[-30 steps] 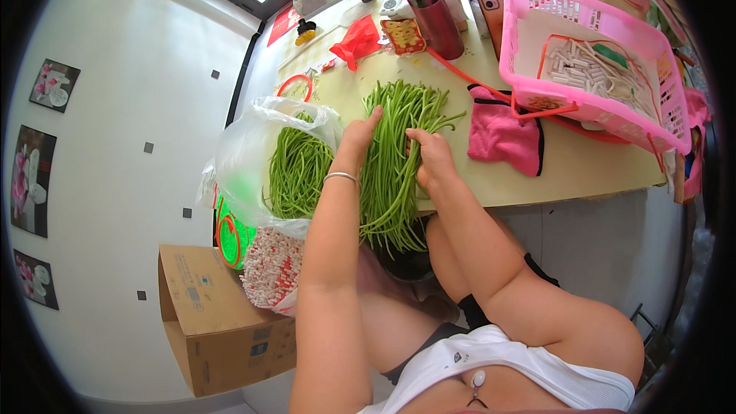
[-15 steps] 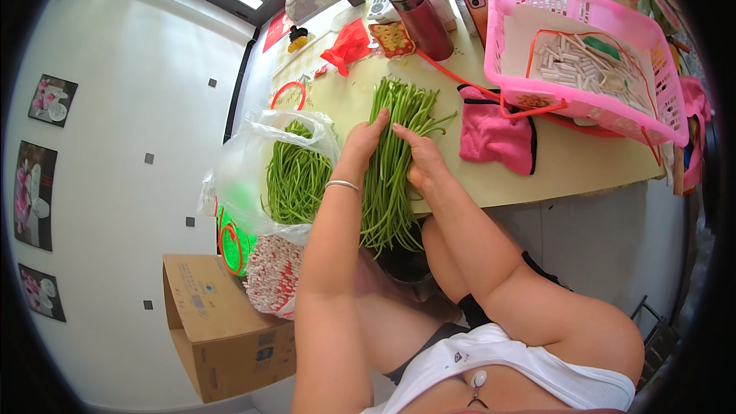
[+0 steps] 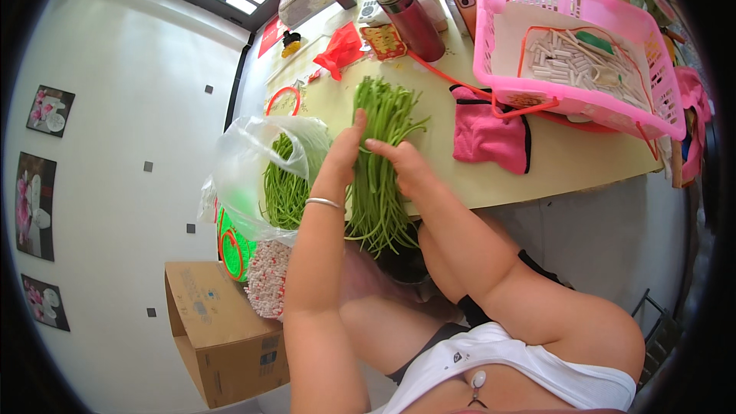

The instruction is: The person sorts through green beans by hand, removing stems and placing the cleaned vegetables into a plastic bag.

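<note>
A thick bundle of long, thin green vegetable stems point(image 3: 376, 192) stands between my hands above the near edge of the table, its lower ends hanging past the edge. My left hand point(image 3: 345, 149), below a silver bangle, grips the bundle's left side with the thumb pointing up along it. My right hand point(image 3: 406, 165) clasps the right side, its thumb laid across the front; the stems hide the other fingers. More green stems point(image 3: 285, 188) lie in an open clear plastic bag point(image 3: 238, 161), just left of my left forearm.
A pink plastic basket point(image 3: 484, 46) holding small white tube-like pieces stands at the right, with a pink cloth point(image 3: 491, 134) before it. Toward the back are a red thermos point(image 3: 414, 27) and red plastic point(image 3: 339, 50). A cardboard box point(image 3: 230, 322) sits lower left.
Both hands and the bundle have shifted slightly left. My right thumb has slid lower and farther across the front of the stems. The whole view has also shifted a little.
</note>
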Available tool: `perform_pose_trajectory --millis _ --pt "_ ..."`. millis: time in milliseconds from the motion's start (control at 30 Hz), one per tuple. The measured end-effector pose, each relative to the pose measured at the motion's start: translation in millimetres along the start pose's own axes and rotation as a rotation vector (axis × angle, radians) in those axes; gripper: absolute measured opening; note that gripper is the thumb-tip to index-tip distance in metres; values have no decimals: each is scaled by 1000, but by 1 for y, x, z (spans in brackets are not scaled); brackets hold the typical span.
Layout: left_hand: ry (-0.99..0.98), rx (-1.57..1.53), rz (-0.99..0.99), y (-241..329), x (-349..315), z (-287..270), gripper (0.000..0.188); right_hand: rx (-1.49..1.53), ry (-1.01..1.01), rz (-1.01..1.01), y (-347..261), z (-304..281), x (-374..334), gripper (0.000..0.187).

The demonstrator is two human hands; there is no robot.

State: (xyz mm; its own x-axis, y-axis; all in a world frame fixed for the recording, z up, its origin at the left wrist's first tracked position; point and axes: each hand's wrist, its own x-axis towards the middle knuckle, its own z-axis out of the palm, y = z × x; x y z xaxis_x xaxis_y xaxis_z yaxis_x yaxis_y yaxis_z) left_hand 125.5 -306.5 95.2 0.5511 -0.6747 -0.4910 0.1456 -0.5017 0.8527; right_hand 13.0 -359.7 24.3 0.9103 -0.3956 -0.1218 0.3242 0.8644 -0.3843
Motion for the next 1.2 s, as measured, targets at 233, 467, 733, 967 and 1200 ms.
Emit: perform_pose_trajectory --millis 233,467,733,967,1200 --pt "36 -46 99 -2 -24 -6 73 -123 -12 -157 24 14 2 45" --pt "7 -33 177 -3 -40 7 75 -39 22 -70 14 17 -5 51" --pt "-97 36 379 -4 -55 22 76 -1 21 -106 16 14 -4 51" --pt "120 457 442 -14 -45 11 94 127 64 -128 13 11 -3 47" --pt "-50 6 336 13 -78 20 94 400 -62 45 7 -2 7 38"
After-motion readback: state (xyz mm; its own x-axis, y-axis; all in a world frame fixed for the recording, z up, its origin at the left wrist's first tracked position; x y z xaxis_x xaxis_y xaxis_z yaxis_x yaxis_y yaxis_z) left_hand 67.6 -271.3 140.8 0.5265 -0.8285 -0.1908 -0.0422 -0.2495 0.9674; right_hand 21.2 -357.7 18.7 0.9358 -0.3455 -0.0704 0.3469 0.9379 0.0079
